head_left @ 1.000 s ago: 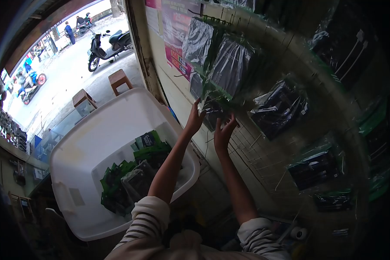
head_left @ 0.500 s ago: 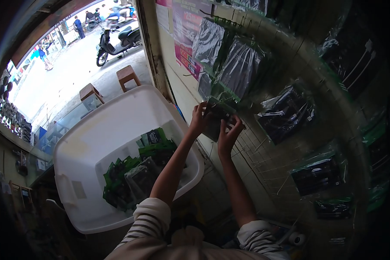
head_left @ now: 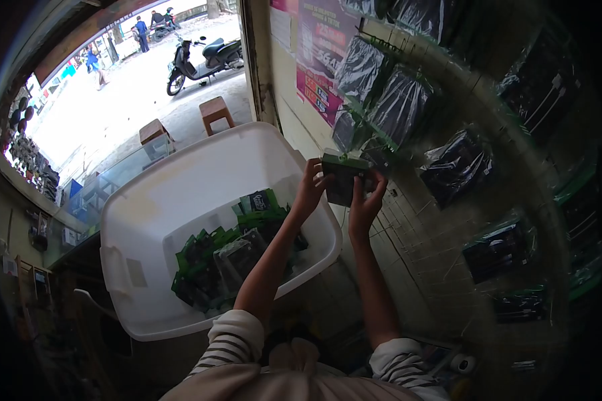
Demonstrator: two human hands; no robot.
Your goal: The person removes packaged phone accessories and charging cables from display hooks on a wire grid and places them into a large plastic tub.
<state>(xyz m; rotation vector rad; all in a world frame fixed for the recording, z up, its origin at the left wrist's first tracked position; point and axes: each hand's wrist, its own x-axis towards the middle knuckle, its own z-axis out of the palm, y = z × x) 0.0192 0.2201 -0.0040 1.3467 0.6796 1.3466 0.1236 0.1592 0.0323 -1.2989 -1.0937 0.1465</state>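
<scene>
In front of the wall rack I hold a flat, dark pack with a green top edge [head_left: 340,190] in both hands. My left hand [head_left: 312,184] grips its left side, thumb laid over the front. On the right edge, my right hand [head_left: 370,195] is closed with the thumb on the pack's face. Just above and behind it hang clear-wrapped dark packs [head_left: 400,100] on the rack. Whether the held pack still touches a hook is unclear. To the lower left, a white plastic tub [head_left: 180,164] contains a pile of green and black packs [head_left: 211,257].
More wrapped packs [head_left: 456,164] hang along the wire grid [head_left: 408,247] at right, with bare hooks sticking out. A pink poster [head_left: 324,57] is on the wall. Beyond the doorway stand two brown stools [head_left: 215,113] and a parked scooter [head_left: 204,63].
The view has shifted, so the tub and doorway appear farther right. The held pack has turned and shows its front and green top more squarely. Both hands remain on it.
</scene>
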